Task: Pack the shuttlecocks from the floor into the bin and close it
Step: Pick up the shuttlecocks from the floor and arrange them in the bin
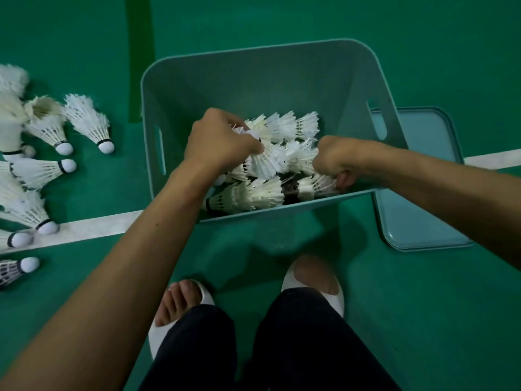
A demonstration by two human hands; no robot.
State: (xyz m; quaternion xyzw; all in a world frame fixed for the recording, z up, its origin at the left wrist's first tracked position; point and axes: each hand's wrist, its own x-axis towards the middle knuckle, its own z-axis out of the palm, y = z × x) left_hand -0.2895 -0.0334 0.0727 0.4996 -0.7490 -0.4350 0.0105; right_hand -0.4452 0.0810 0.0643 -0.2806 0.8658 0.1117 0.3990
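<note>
A teal plastic bin (253, 77) stands open on the green floor in front of me, with several white feather shuttlecocks (284, 131) heaped inside. Both hands are down in the bin. My left hand (220, 139) has its fingers curled round a shuttlecock at the top of the heap. My right hand (335, 162) grips a shuttlecock (317, 186) near the bin's front wall. Several more shuttlecocks (84, 122) lie loose on the floor at the left. The bin's lid (417, 210) lies flat on the floor to the right of the bin.
My two feet in white slippers (315, 280) stand just in front of the bin. A white court line (93, 227) crosses the floor under the bin. A darker green stripe (139, 52) runs away at the upper left.
</note>
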